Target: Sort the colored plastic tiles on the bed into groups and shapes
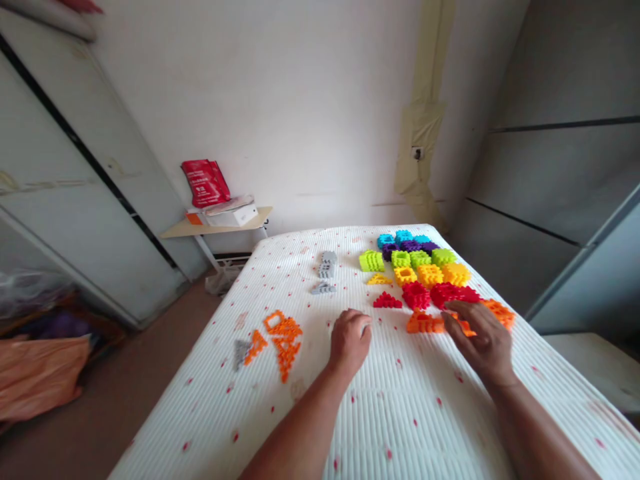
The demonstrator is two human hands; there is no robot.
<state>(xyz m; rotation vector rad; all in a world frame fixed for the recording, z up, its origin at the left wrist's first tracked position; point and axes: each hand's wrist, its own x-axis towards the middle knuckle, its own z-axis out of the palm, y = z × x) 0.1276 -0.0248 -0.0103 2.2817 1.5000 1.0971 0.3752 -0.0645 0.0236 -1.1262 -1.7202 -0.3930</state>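
My left hand (350, 337) rests on the white quilted cover with its fingers curled in; nothing shows in it. At the right, my right hand (483, 343) bends its thumb and fingers around an orange interlocking block (465, 325) in the front row. That block is partly hidden by the hand. Beside it lie another orange block (425, 323) and, behind the hand, a further orange block (500, 312). Red blocks (416, 295) form the row just beyond, with a red triangular piece (387, 301) to their left.
Yellow blocks (430, 274), green blocks (401, 259), purple blocks (410, 247) and blue blocks (403, 236) stand in rows farther back. Grey pieces (327, 265) lie mid-bed; loose orange pieces (286, 333) lie left. A side table (185, 230) stands beyond the bed's left edge.
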